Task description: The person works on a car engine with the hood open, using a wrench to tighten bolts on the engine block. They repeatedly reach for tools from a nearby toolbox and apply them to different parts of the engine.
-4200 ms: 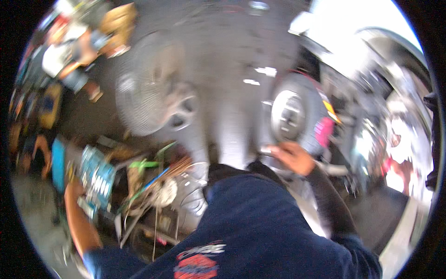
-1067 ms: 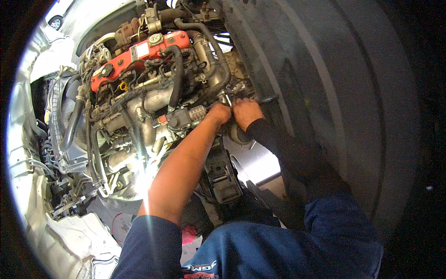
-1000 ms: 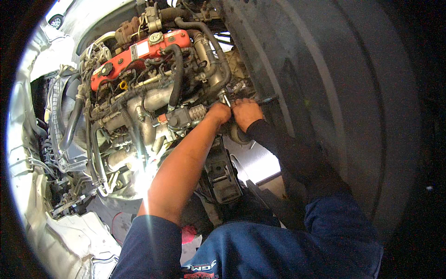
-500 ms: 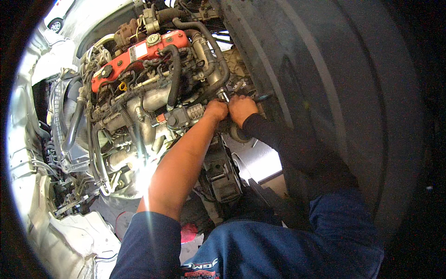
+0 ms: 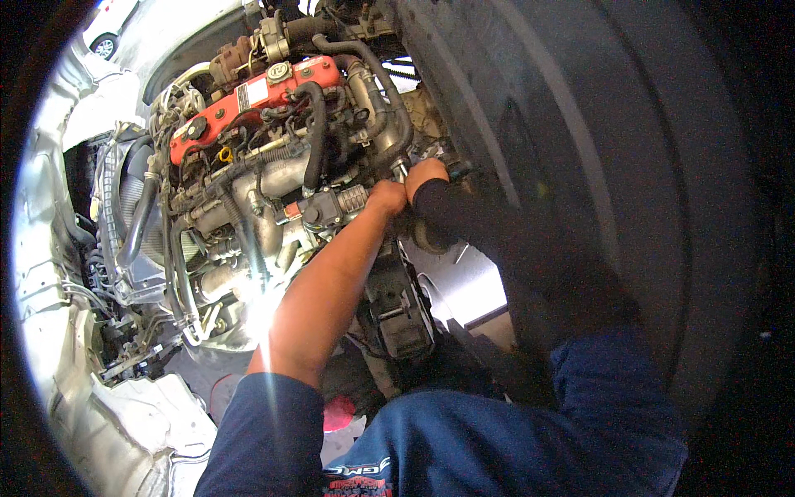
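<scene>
Both my hands are together at the right rear of an engine with a red valve cover [image 5: 248, 103]. My left hand [image 5: 387, 199] is closed, its fingers curled and partly hidden, beside a grey actuator housing [image 5: 321, 209]. Close to its right, my right hand [image 5: 426, 176] is closed too, with a black sleeve up to the wrist. A short, shiny metal shaft [image 5: 401, 171] shows between the hands, just below the end of a black hose [image 5: 399, 116]. What either hand grips is hidden by the fingers.
A large dark ribbed panel [image 5: 596, 166] rises close on the right of my right arm. The radiator [image 5: 124, 199] and pale body metal [image 5: 50, 273] lie to the left. Below my hands is a dark gearbox-like casing [image 5: 393, 306]. A bright light glares near the engine's lower side.
My right hand has turned at the wrist and shifted slightly up and left. My left hand stays almost in place. The view has moved slightly.
</scene>
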Available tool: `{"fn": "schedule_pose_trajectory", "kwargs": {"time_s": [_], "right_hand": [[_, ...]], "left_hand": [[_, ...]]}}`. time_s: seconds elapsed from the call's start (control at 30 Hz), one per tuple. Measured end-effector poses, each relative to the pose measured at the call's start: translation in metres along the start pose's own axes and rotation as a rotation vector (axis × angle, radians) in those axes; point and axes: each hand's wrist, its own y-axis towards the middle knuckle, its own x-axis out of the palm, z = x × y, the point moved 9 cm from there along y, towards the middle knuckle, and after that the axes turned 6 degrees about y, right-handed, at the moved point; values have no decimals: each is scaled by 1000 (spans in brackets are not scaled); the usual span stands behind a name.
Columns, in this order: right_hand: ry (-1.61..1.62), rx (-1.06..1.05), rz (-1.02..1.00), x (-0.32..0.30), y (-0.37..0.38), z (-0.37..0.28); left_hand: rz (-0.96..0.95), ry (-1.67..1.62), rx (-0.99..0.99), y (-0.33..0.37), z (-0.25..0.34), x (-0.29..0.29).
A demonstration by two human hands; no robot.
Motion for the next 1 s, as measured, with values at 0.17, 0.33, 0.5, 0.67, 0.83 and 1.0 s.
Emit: {"fn": "schedule_pose_trajectory", "kwargs": {"time_s": [0.17, 0.33, 0.5, 0.67, 0.83, 1.0], "right_hand": [[-188, -235, -227, -4, 1, -9], [-159, -159, -117, -39, -26, -16], [-88, -277, -162, -43, -40, 26], [-180, -311, -148, -43, -27, 27], [-111, -230, -168, -58, -41, -34], [-130, -326, -224, -77, -44, -19]], "left_hand": [[7, -738, -338, -4, -27, 22], [64, -646, -204, 7, -26, 23], [30, -1125, -475, -3, -29, 32], [123, -1150, -493, -30, -18, 6], [229, -618, -186, -23, 4, -60], [184, -460, -314, -21, -7, -48]]}}
